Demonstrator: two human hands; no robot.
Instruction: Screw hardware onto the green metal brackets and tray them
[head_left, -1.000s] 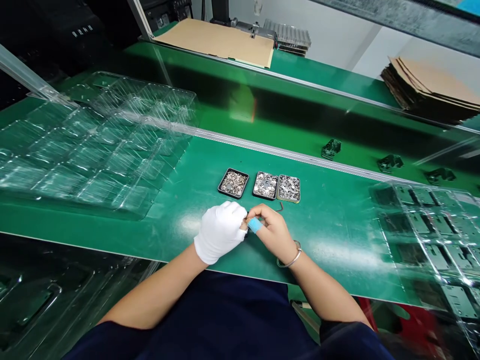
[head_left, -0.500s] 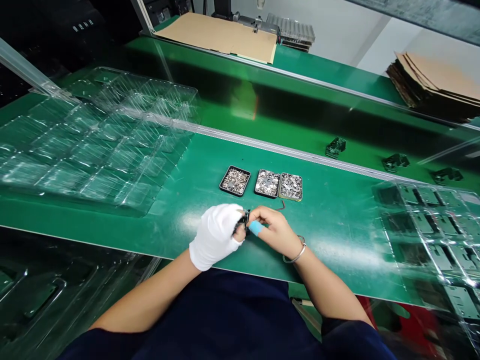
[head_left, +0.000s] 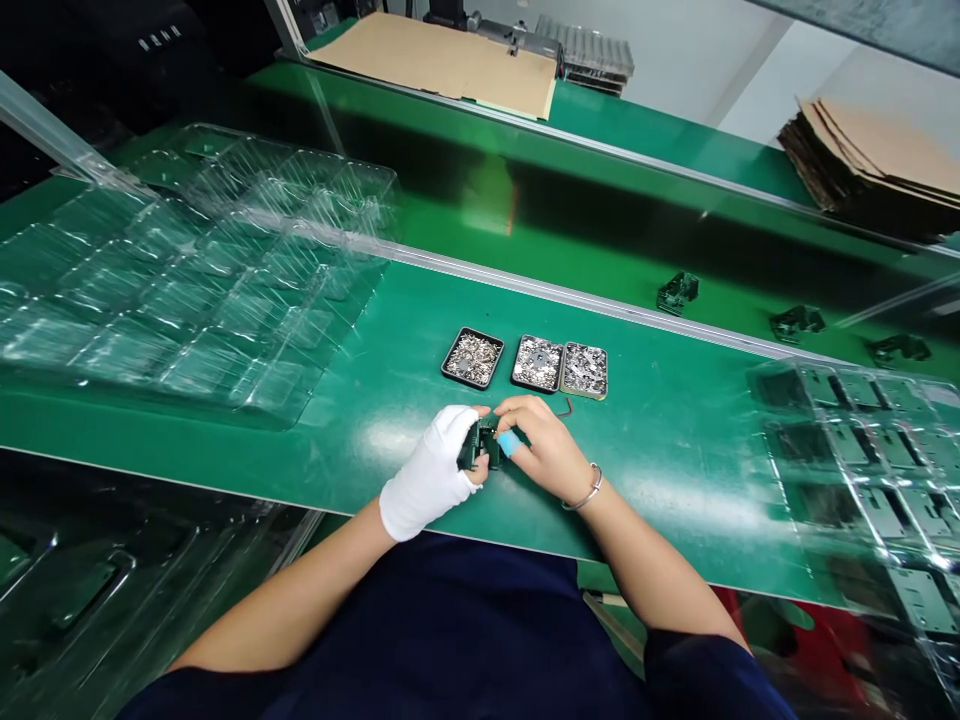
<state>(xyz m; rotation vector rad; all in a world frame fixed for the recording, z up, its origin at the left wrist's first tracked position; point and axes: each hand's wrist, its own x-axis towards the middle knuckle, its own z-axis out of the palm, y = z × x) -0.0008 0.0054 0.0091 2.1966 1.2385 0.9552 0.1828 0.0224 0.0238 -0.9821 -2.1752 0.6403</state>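
Head view: both hands (head_left: 487, 460) on dark part (head_left: 478, 447)

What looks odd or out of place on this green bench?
Nothing spilled or damaged. One oddity: only the left hand is gloved; the right hand is bare apart from a blue finger cot. Both grip a small dark part.

1. The left hand (head_left: 433, 470), in a white glove, is now opened out, its fingers extended around a small dark part (head_left: 478, 446); a second ago it was a closed fist that hid the part almost entirely.
2. The small dark part is now plainly exposed between both hands; half a second ago only its edge showed.
3. The right hand (head_left: 546, 452) sits slightly farther from the body on the table (head_left: 675, 450), its blue finger cot (head_left: 510, 443) now touching the part's right side.
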